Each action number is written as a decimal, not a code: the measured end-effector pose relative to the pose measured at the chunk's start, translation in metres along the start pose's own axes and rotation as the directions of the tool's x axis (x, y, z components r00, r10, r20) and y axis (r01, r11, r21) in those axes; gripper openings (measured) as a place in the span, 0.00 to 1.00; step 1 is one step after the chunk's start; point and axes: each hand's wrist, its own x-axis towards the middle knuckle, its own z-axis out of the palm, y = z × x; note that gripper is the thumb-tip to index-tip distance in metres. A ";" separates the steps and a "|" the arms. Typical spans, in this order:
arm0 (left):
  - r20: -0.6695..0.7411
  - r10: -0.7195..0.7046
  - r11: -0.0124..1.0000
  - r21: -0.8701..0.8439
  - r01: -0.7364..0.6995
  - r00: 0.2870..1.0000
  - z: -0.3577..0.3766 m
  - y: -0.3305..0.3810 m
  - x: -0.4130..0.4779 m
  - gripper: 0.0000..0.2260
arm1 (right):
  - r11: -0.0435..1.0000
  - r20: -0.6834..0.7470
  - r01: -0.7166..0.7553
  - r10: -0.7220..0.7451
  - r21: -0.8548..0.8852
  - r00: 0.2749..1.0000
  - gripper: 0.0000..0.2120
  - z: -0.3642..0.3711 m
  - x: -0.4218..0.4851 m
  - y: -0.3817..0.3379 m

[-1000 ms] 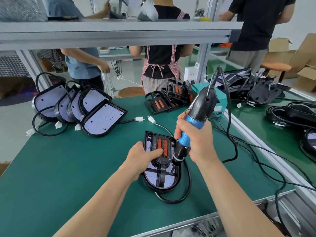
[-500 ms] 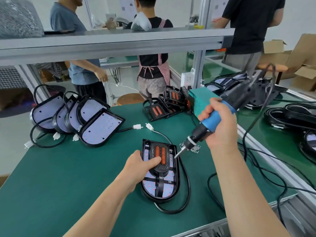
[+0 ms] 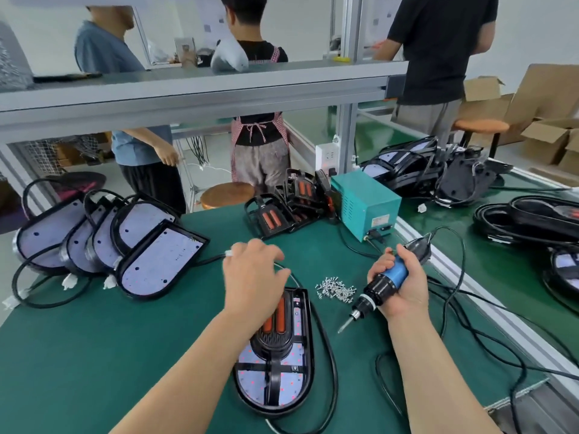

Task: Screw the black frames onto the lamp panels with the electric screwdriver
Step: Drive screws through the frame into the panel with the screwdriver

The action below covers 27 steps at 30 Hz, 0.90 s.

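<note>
A black lamp panel [image 3: 300, 380] lies on the green mat in front of me, with a black frame [image 3: 275, 346] with two orange strips seated on it. My left hand [image 3: 253, 277] lies over the panel's far end, fingers loosely bent past the edge near a thin wire; what they touch is hidden. My right hand [image 3: 404, 286] grips the blue and black electric screwdriver [image 3: 387, 281] to the right of the panel. Its bit [image 3: 343, 327] points down and left, clear of the panel. A small pile of screws [image 3: 335, 289] lies between my hands.
Several bare lamp panels [image 3: 156, 258] lean in a row at the left. Spare black frames [image 3: 282, 211] are stacked at the back beside a teal power box [image 3: 366, 202]. Black cables [image 3: 454, 308] trail on the right. More lamps [image 3: 438, 173] lie on the neighbouring bench, and people stand behind it.
My right hand has brought the screwdriver down from the air to beside the screw pile. My left hand has slid from the frame's middle to the panel's far end.
</note>
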 end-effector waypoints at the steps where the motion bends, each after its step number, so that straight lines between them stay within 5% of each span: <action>1: 0.073 0.054 0.995 0.078 -0.059 0.996 0.007 0.010 0.014 0.10 | 1.000 -0.005 -0.004 0.004 -0.014 1.000 0.08 -0.001 0.002 0.000; 4: 0.326 0.112 0.948 0.250 -0.200 0.939 0.029 0.032 0.045 0.09 | 0.999 -0.003 -0.012 0.012 -0.048 1.000 0.08 -0.002 0.002 0.000; 9: 0.504 0.094 0.944 0.229 -0.237 0.859 0.060 0.041 0.066 0.09 | 0.999 -0.005 -0.009 0.009 -0.044 1.000 0.08 -0.002 0.004 -0.001; 18: 0.569 0.183 0.928 0.170 -0.332 0.801 0.063 0.040 0.061 0.09 | 0.997 -0.009 -0.002 0.001 -0.074 1.000 0.06 -0.002 0.003 0.001; 23: 0.477 0.239 0.970 -0.075 -0.232 0.846 0.047 0.029 0.055 0.11 | 0.998 -0.003 0.006 -0.007 -0.063 1.000 0.06 -0.001 0.001 -0.001; 27: 0.436 0.180 0.981 -0.018 -0.191 0.882 0.044 0.018 0.054 0.06 | 0.998 -0.003 0.016 -0.016 -0.058 1.000 0.07 0.000 -0.002 0.003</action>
